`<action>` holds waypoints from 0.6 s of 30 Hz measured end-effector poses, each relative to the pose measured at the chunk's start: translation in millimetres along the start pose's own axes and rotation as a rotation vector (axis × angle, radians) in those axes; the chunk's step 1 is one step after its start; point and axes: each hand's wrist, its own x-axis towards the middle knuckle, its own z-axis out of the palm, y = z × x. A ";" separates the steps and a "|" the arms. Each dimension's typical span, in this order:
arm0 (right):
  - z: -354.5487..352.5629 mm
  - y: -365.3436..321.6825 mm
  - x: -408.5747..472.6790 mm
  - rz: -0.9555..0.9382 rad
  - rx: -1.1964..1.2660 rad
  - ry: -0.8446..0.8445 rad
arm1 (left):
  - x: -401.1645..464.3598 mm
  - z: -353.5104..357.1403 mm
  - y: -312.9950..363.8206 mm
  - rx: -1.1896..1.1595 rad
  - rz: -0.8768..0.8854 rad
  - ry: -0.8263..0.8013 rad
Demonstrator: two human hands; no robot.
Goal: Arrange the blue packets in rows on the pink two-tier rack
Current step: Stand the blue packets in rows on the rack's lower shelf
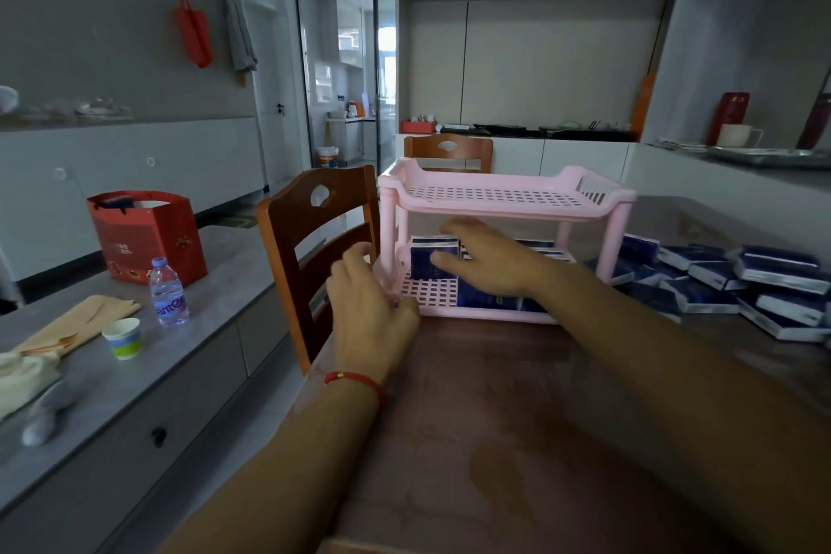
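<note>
**Both hands at the lower shelf of the pink rack**

On the brown table (472, 418) in front of me stands the pink two-tier rack (503, 198). Its upper shelf carries nothing that I can see. On the lower shelf some blue packets (434, 259) stand upright at the back, and more blue ones lie flat along the front edge, partly hidden behind my right arm.

My right hand (481, 256) reaches into the lower shelf from the front. The thumb presses against the front of the upright packet and the fingers go over its top, so this hand is grasping the packet. My left hand (368, 297) is at the left front corner of the rack, with fingers curled against the pink post and the edge of the lower shelf; the picture is blurred there, so I cannot tell how firmly it grips. A red string bracelet (355, 380) is on that wrist.

Right of the rack, a loose pile of blue packets (737, 283) lies on the table, some stacked on others. Behind the rack's left side is a wooden chair (314, 229). On the grey counter (202, 306) to my left stand a water bottle (167, 290), a paper cup (123, 337) and a red box (144, 234).
</note>
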 end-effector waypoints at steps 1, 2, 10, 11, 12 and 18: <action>-1.3 -0.9 -17.8 -0.059 -0.035 0.022 | -3.6 -2.7 2.9 0.047 0.076 0.060; -3.1 -0.7 -36.5 -0.116 -0.076 0.047 | -7.4 -5.5 5.4 0.077 0.155 0.085; -31.0 41.1 -190.1 -0.080 -0.332 0.025 | -43.0 -0.8 40.1 0.205 0.563 -0.177; -36.9 51.4 -205.2 -0.054 -0.360 0.027 | -47.6 5.2 49.0 0.230 0.614 -0.213; -42.7 62.3 -219.6 -0.022 -0.380 0.041 | -52.1 13.1 59.0 0.253 0.673 -0.257; -79.4 127.1 -287.8 0.260 -0.463 0.258 | -98.3 86.1 138.4 0.196 0.936 -0.435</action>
